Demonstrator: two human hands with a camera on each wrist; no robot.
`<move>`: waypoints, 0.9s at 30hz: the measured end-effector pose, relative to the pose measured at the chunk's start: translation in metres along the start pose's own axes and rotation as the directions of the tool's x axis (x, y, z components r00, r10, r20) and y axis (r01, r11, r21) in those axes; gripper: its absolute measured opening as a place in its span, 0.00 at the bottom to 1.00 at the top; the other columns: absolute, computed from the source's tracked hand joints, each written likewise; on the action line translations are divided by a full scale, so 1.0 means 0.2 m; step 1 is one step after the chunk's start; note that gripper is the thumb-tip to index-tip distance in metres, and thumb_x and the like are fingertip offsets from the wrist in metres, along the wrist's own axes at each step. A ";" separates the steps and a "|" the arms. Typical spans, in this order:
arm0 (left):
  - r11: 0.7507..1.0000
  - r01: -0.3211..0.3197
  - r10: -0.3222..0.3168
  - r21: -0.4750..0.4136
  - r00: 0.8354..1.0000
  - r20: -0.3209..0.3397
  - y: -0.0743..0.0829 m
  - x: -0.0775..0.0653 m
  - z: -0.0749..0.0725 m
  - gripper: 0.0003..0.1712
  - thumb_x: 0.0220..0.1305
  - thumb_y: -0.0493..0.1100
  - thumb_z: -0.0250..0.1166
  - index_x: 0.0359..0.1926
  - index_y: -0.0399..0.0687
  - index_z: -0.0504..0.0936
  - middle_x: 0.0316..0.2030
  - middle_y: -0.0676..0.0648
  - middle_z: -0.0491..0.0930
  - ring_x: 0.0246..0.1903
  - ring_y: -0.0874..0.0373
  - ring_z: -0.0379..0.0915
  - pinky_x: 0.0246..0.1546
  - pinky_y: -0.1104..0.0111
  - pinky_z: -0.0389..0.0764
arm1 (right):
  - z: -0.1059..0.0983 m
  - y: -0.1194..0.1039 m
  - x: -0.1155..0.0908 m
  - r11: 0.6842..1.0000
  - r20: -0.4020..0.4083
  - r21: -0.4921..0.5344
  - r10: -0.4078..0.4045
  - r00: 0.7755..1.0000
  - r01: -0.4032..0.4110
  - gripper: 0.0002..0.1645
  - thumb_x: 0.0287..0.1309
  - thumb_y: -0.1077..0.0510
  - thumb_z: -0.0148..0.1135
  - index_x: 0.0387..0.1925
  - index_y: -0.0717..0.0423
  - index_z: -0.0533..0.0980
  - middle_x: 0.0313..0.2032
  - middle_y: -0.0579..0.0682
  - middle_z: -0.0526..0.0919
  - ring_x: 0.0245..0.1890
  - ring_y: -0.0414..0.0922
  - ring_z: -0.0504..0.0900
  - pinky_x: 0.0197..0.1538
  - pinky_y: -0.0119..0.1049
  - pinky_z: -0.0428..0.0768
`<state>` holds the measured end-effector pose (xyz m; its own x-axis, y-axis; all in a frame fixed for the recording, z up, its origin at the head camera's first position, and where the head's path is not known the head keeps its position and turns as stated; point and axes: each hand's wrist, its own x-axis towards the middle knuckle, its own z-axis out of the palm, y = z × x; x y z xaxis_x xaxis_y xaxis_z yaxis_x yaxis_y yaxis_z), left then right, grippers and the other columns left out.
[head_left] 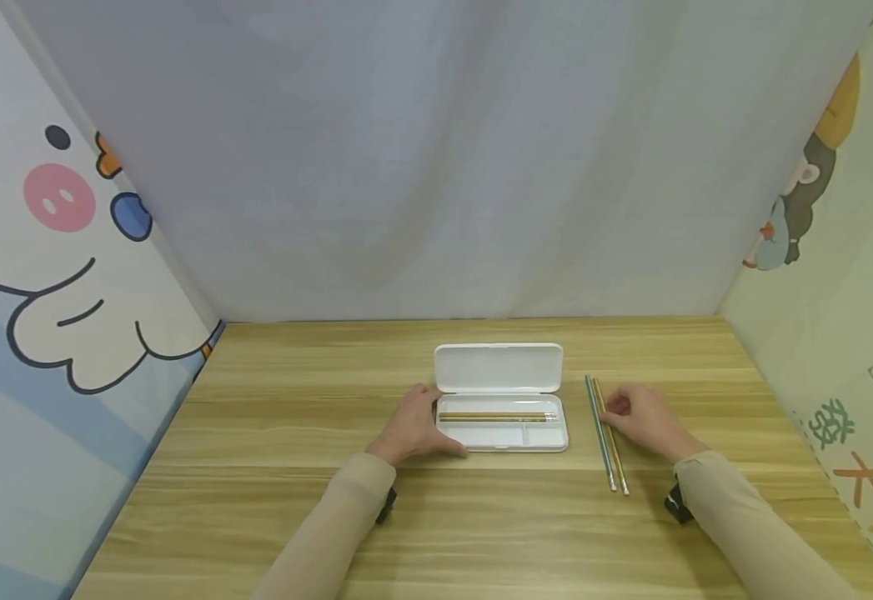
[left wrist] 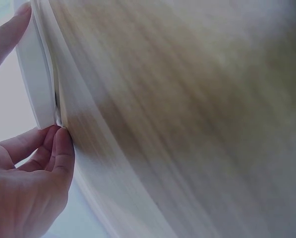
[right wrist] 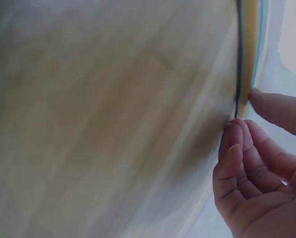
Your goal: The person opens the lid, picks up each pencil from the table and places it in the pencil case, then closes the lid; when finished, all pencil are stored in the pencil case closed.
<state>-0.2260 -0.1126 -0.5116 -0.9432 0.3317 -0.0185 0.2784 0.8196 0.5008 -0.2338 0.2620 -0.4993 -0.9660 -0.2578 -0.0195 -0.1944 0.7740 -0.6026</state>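
A white pencil case (head_left: 481, 437) lies on the table with its lid (head_left: 499, 368) raised at the back. Yellow pencils (head_left: 492, 417) rest side by side in its long rear compartment. At the case's left end, my left hand (head_left: 415, 427) grips it, thumb along the front edge and fingers at the back left corner. To the right of the case, a teal pencil (head_left: 601, 435) and a yellow pencil (head_left: 614, 450) lie nearly parallel on the table. My right hand (head_left: 646, 418) pinches the yellow pencil above its middle; in the right wrist view the thumb (right wrist: 276, 109) touches its side.
The wooden table (head_left: 293, 392) meets a grey curtain (head_left: 436, 167) at the back. Cartoon-printed panels stand at the left (head_left: 68, 275) and at the right (head_left: 826, 333). Inside the case, a small divider (head_left: 525, 435) splits the front compartment.
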 end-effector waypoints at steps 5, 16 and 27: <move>1.000 0.003 -0.003 -0.012 1.000 0.001 0.00 -0.01 0.00 0.57 0.28 0.67 0.80 0.57 0.38 0.75 0.49 0.45 0.72 0.48 0.52 0.67 0.54 0.62 0.70 | -0.01 0.00 0.00 0.996 0.031 -0.044 0.073 0.997 -0.071 0.12 0.54 0.59 0.67 0.33 0.67 0.78 0.30 0.54 0.81 0.33 0.50 0.79 0.39 0.47 0.79; 1.000 0.021 -0.020 -0.013 1.000 0.008 0.01 -0.01 -0.01 0.56 0.28 0.66 0.80 0.57 0.37 0.75 0.48 0.45 0.72 0.49 0.52 0.67 0.54 0.61 0.70 | -0.05 -0.05 0.02 0.976 0.098 -0.044 0.215 0.972 -0.211 0.13 0.53 0.59 0.66 0.21 0.66 0.79 0.18 0.50 0.78 0.19 0.42 0.72 0.24 0.34 0.73; 1.000 0.008 -0.008 -0.018 1.000 -0.011 0.00 0.00 0.00 0.56 0.26 0.66 0.81 0.56 0.39 0.76 0.46 0.47 0.72 0.46 0.53 0.67 0.53 0.62 0.70 | -0.09 -0.08 0.03 0.965 0.111 0.030 0.256 0.960 -0.260 0.16 0.53 0.59 0.62 0.13 0.60 0.74 0.14 0.48 0.74 0.15 0.42 0.70 0.23 0.34 0.73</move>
<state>-0.2250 -0.1123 -0.5116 -0.9475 0.3196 -0.0130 0.2674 0.8138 0.5159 -0.2404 0.2593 -0.4755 -0.9584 -0.1142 -0.2617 0.0690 0.7966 -0.6006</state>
